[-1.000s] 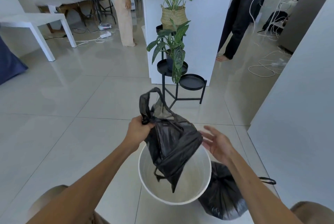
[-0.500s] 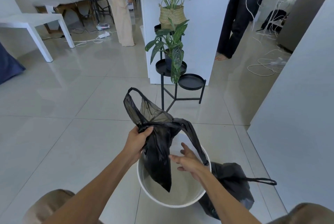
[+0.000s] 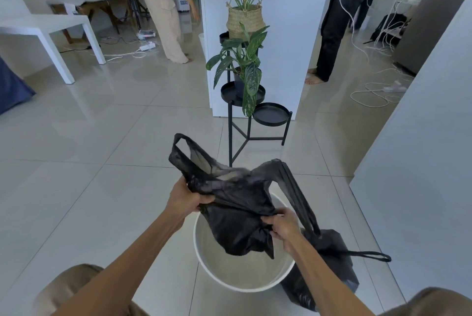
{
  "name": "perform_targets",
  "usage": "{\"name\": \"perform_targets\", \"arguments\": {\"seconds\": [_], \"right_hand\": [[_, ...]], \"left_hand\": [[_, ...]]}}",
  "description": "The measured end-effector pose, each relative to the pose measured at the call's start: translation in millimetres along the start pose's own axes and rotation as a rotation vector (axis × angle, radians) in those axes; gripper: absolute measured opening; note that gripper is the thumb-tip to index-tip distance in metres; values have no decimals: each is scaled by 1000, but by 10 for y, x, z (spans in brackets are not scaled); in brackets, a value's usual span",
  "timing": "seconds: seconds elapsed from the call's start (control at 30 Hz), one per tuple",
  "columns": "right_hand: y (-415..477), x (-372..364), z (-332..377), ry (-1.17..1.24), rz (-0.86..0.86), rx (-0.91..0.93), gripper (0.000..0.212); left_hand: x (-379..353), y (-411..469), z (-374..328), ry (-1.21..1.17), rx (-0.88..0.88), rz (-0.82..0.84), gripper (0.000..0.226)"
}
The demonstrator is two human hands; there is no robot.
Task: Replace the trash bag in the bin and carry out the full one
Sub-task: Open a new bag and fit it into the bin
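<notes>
The tiled floor (image 3: 107, 188) carries a white round bin (image 3: 204, 259), unlined, its opening facing up. Against the bin's right side rests the full black trash bag (image 3: 332, 259), with one handle loop lying out toward the right. Beyond the bin stands a black plant stand (image 3: 245, 134) bearing potted plants.

Above the bin opening hangs the empty black trash bag (image 3: 240, 216), stretched between both hands. The left hand (image 3: 187, 200) has its grip clamped on the bag's upper left edge, just below one upright handle loop. The right hand (image 3: 283, 226) has its grip clamped on the bag's lower right portion, near the bin's far rim. The second handle loop drapes past the right hand onto the full bag.
</notes>
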State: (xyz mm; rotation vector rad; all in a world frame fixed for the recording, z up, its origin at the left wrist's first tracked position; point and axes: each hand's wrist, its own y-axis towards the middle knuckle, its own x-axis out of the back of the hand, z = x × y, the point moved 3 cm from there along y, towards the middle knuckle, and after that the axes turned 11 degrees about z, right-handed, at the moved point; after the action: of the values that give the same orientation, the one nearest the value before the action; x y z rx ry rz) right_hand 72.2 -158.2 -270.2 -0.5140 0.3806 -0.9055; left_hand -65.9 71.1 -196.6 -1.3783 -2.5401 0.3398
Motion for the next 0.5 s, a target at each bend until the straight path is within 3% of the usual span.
{"name": "perform_targets", "arguments": {"seconds": [0.1,0.23,0.33,0.5], "right_hand": [[-24,30,19,106,-91,87,13],[-71,-61,14,82,-116,93,14],[-229,-67,-60,21,-311,132,24],[-318,-353,-75,-39,-48,238,32]], "left_hand": [[44,-32,44,251,-74,-245,56],[-63,-96,125,373,-85,-289,43],[-147,-124,222,340,-73,-293,40],[-393,-202,381,341,-99,-232,38]]}}
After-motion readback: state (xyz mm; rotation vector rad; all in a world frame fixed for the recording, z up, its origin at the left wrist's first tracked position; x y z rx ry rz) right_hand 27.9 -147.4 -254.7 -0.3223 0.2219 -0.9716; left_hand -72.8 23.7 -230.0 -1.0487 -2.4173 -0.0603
